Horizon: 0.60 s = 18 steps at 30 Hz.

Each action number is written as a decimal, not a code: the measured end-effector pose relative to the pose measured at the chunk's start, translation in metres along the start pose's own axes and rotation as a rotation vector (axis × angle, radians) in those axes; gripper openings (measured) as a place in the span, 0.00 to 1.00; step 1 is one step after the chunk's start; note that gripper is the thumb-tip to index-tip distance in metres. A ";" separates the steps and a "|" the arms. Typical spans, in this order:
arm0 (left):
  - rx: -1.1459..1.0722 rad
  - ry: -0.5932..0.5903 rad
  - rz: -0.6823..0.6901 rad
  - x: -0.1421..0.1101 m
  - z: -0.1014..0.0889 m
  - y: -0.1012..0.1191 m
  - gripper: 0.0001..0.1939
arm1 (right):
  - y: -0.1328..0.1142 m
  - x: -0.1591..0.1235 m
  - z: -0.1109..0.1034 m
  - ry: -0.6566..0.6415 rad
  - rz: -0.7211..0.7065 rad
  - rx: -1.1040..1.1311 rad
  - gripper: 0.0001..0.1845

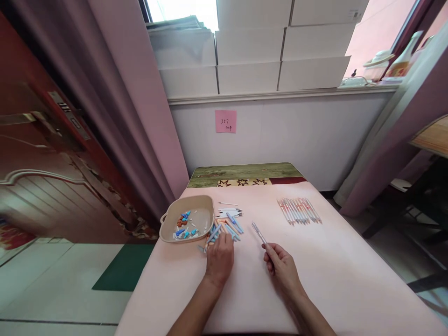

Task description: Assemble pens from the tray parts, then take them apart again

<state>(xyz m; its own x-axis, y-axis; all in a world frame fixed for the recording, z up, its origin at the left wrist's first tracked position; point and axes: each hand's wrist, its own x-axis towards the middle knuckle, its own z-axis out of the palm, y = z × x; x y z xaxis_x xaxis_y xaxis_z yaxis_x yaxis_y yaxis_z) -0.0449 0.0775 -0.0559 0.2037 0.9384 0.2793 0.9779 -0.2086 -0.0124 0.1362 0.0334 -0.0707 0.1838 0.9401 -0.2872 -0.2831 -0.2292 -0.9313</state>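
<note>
My right hand point(282, 266) held a slim, clear plastic pen barrel point(259, 232) in a closed pinch of thumb and fingers, its far end angled up and to the left above the cloth. My left hand point(220, 255) was bent down over a loose heap of pale blue and peach pen tubes point(234, 224); its fingertips were hidden, so I cannot tell whether they had closed on one. I judged the step in hand to be picking out a part while the barrel was kept ready; that called for a narrow, light grip, so the neighbouring tubes wouldn't roll.

Left of the heap sat a beige plastic tray point(210, 205) with small blue, teal, brown and white plastic pieces point(183, 219) inside. Just beyond the heap lay thin white rods with dark tips point(229, 213); well off to the right, a row of clear pens with reddish marks point(299, 211).

Under everything spread a smooth pale-pink cloth point(343, 280), stopping short of the table's green wood-grain far edge point(206, 172). Beyond, a pink paper note point(226, 121) hung on the white wall point(297, 135), between mauve curtains point(140, 116), below stacked white boxes point(250, 49).
</note>
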 end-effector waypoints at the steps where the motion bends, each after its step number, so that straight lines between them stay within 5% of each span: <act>1: 0.011 -0.005 -0.010 0.012 -0.006 0.000 0.11 | 0.000 -0.001 0.000 -0.006 0.000 0.003 0.26; 5: -0.009 -0.045 -0.105 0.051 -0.024 0.001 0.14 | -0.001 -0.003 0.002 -0.026 -0.001 0.016 0.27; 8: -0.165 -0.008 -0.088 0.050 -0.027 0.012 0.12 | -0.005 -0.004 0.005 -0.062 0.002 0.036 0.27; 11: -0.887 -0.022 -0.151 0.029 -0.020 0.030 0.13 | -0.011 -0.004 0.009 -0.139 0.032 0.048 0.27; 14: -1.674 -0.221 -0.433 0.011 -0.009 0.043 0.17 | -0.014 -0.005 0.010 -0.215 0.088 0.023 0.29; 18: -2.055 -0.286 -0.744 0.004 0.001 0.048 0.17 | -0.011 -0.005 0.004 -0.257 0.113 -0.055 0.27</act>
<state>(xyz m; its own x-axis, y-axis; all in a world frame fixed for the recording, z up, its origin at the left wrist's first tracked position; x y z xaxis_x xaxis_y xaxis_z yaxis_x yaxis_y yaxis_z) 0.0031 0.0715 -0.0564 0.1117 0.9265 -0.3594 -0.4898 0.3660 0.7913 0.1348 0.0321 -0.0581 -0.0923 0.9395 -0.3300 -0.2359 -0.3426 -0.9094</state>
